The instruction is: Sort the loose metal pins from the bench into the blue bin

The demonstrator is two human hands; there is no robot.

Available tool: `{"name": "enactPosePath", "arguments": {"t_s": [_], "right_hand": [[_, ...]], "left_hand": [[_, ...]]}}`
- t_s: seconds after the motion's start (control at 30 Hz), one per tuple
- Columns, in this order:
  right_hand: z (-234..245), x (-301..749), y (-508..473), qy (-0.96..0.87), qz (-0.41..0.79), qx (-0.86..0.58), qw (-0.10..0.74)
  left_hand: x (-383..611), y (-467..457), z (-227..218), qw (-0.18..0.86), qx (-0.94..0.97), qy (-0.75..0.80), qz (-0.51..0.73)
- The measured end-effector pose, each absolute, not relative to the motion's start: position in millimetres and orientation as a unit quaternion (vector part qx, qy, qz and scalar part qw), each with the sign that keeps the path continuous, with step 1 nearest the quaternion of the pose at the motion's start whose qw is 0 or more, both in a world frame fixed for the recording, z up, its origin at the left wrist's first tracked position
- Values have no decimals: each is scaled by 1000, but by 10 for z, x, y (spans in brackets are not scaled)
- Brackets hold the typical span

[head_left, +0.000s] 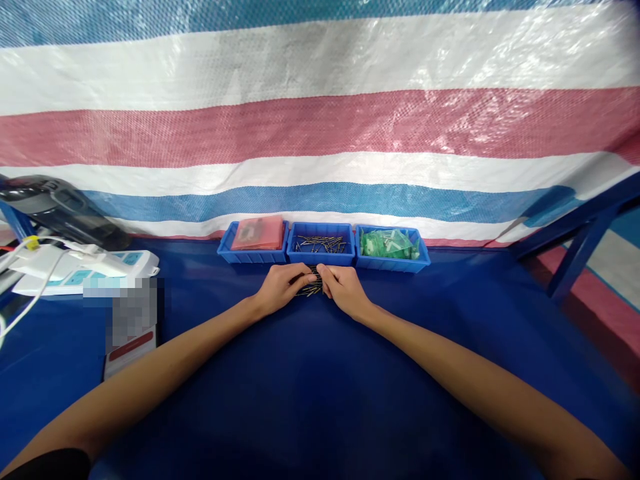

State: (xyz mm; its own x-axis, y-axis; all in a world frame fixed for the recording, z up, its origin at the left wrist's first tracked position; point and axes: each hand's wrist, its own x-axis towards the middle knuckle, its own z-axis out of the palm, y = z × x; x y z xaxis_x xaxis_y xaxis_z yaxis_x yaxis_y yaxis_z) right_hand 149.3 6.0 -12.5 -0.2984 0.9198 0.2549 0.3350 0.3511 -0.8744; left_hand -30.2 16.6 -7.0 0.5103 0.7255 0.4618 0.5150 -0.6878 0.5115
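My left hand (283,287) and my right hand (345,288) rest on the blue table cloth (310,387), fingertips meeting over a small heap of thin metal screws (312,288). Both hands have their fingers curled in around the heap, touching it. Just behind the hands stand three blue trays side by side. The left tray (227,248) holds reddish plastic bags (259,233). The middle tray (321,257) holds loose screws. The right tray (421,255) holds green plastic bags (389,243).
A white power strip (85,267) with cables lies at the left, a dark device (60,207) behind it. A card with a red band (131,350) lies near the left forearm. A striped tarpaulin (320,127) hangs behind. A blue frame (580,240) stands at right.
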Motion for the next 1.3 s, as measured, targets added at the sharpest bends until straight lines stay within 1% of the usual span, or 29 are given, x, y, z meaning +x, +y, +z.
{"name": "enactPosePath", "arguments": {"t_s": [0.27, 0.57, 0.7, 0.93, 1.3], "right_hand": [[-92, 1503, 38, -719, 383, -430, 388], [-108, 1500, 39, -721, 383, -425, 391], [-101, 1493, 37, -717, 384, -426, 396], [-120, 1492, 52, -723, 381, -421, 393], [-99, 1499, 41, -734, 367, -424, 384]], "left_hand": [[-310, 171, -89, 104, 849, 390, 341], [-300, 152, -39, 151, 843, 380, 349], [-297, 146, -32, 146, 849, 358, 360], [-304, 138, -49, 126, 842, 372, 370], [-327, 108, -77, 151, 818, 394, 390]]}}
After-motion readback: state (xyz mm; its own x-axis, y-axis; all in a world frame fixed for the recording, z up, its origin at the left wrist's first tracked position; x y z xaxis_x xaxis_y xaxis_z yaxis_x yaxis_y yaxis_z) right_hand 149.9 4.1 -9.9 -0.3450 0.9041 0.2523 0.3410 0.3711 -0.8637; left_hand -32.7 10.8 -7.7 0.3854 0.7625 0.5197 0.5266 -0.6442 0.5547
